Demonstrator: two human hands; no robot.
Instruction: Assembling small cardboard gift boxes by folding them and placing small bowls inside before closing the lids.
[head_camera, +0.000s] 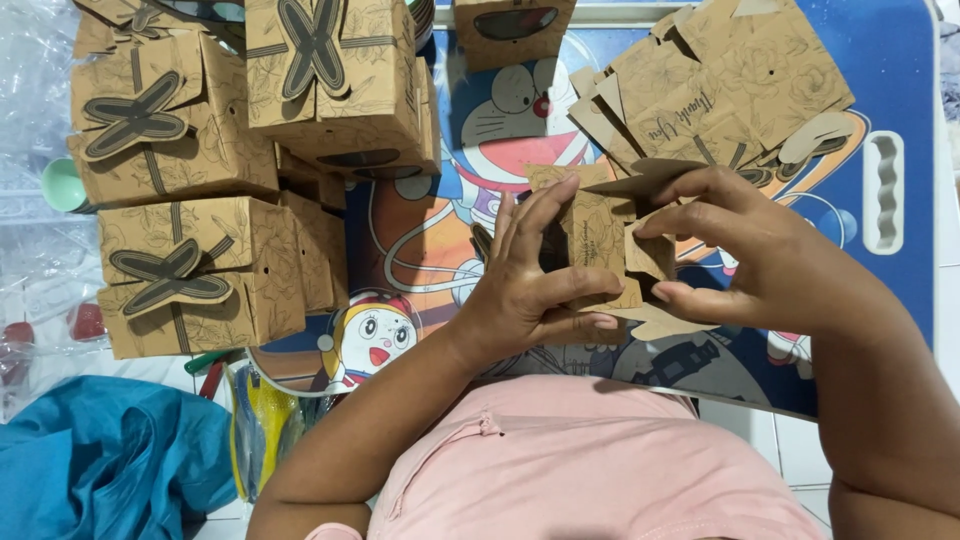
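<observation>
1. Head view, centre: you hold a half-folded brown kraft-card gift box with a printed floral pattern (600, 245) up off the table, between both hands, so its loose flaps hang free and can be worked from either side.
2. Your left hand (535, 290) is clamped on the box's near side: thumb and lower fingers pinch the bottom edge while the upper fingers spread flat over the front panel, bracing it against collapse.
3. Your right hand (745, 255) is closed on the box's right side, thumb below and fingertips curled over the top flap at about 3 o'clock from the box, a grip that holds the flap bent inward.
4. At 1 o'clock lies a fanned pile of flat, unfolded kraft-card box blanks (715, 85), within easy reach of your right hand.
5. From 9 to 11 o'clock stand finished kraft boxes with dark butterfly-shaped closures (190, 170), stacked aside on your left, clear of the working spot.
6. Underneath is a blue folding table with a cartoon print (890, 70); a crumpled blue cloth (110, 455) sits at 8 o'clock.
</observation>
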